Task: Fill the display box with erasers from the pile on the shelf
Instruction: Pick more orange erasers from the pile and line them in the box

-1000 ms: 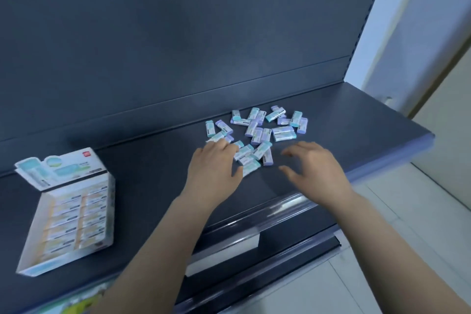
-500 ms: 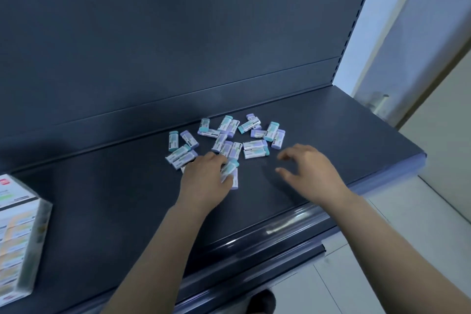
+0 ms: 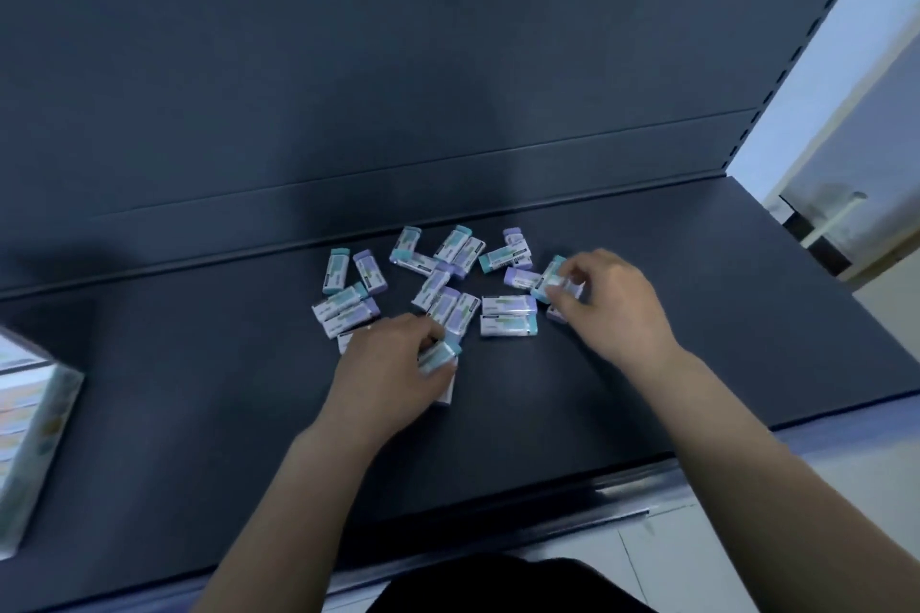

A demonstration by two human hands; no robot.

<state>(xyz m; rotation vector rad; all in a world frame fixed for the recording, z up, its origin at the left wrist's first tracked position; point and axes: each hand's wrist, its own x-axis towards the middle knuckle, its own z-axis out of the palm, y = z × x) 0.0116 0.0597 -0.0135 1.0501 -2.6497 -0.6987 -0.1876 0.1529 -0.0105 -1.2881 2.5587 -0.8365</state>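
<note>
Lots of erasers (image 3: pixel 508 323) lie in a pile on the shelf (image 3: pixel 697 363). The left hand (image 3: pixel 393 363) grips some, and the right hand (image 3: pixel 610 301) pinches one. Far left of the pile, the display box (image 3: pixel 30 443) looks partly full, maybe.

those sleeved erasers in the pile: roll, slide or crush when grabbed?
The erasers are flat blocks lying on their broad faces, so rolling looks unlikely. Their sleeves look glossy on the smooth shelf, so a push probably slides them. The left hand and right hand each pinch one in fingertips: likely light and stiff.
</note>
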